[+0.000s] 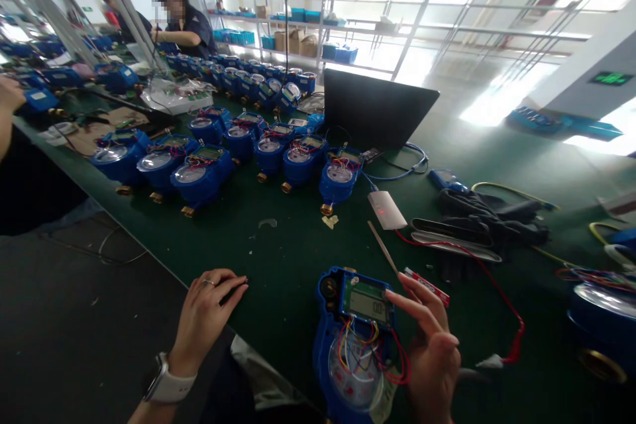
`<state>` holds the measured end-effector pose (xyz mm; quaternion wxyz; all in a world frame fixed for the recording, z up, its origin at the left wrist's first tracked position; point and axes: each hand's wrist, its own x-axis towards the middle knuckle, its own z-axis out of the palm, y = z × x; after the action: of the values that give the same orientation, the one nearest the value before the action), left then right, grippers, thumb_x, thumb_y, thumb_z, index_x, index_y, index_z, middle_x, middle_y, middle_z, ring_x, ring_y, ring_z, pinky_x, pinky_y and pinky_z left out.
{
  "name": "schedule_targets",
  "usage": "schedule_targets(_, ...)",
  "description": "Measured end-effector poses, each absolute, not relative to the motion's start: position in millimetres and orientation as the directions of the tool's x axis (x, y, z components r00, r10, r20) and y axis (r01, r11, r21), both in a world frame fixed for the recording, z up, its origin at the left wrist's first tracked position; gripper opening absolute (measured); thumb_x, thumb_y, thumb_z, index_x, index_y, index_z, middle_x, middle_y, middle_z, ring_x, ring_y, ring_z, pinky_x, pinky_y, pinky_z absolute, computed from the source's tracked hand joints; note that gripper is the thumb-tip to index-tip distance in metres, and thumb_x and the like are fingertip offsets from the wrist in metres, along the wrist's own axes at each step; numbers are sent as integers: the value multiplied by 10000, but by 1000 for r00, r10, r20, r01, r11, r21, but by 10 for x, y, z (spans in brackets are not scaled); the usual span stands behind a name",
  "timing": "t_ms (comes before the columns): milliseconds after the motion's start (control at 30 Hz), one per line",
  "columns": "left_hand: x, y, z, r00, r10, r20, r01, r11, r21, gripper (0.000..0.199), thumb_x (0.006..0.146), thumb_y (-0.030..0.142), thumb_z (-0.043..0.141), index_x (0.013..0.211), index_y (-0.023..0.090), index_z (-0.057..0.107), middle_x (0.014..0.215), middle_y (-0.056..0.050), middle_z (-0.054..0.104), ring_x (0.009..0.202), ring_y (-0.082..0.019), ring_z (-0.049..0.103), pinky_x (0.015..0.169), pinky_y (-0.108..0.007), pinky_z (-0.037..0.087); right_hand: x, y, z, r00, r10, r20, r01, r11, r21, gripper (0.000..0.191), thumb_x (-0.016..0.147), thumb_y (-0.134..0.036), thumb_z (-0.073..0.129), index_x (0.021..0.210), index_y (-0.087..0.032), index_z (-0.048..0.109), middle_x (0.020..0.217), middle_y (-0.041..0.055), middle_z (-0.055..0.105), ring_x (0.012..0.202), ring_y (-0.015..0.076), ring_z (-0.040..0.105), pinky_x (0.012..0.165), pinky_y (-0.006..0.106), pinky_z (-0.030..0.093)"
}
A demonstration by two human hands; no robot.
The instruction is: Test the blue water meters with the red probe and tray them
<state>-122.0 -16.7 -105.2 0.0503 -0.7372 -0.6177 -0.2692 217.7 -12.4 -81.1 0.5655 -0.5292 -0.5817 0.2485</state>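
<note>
Open blue meter [323, 351] sat at the green table's [293, 248] near edge. My right hand [431, 328], fingers apart, had its index tip at the display [366, 305] corner. Left hand [209, 301] lay beside the edge; couldn't tell if thumb and fingertips met. Risk: right palm snagging loose wires [405, 371], tugging leads off.

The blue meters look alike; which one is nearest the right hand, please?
The foreground meter between the left hand and right hand; others stand farther away.
</note>
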Motion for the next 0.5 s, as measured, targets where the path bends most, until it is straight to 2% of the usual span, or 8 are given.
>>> schedule_targets(133,-1190,-135,-1039,114,877,466,931,-258,257,287,980,340,492,906,209,735,850,-45,683,791,-213,641,720,-341,462,2169,-114,-803,204,893,401,351,315,-882,679,974,-672,199,1012,-300,765,1274,60,597,1256,321,465,986,488,341)
schedule_targets(367,-1074,-13,-1013,138,860,491,924,-291,249,274,959,298,486,844,181,706,825,-66,683,769,-230,643,721,-361,467,2168,-111,-784,225,879,420,372,321,-871,682,979,-659,228,979,-258,779,1257,83,618,1229,326,502,948,488,398)
schedule_targets(500,-926,155,-989,170,854,491,896,-342,284,266,955,289,481,829,182,689,818,-64,702,757,-230,664,715,-358,487,2173,-107,-789,225,880,419,385,315,-868,686,978,-653,234,966,-245,786,1252,97,624,1225,339,514,921,494,435)
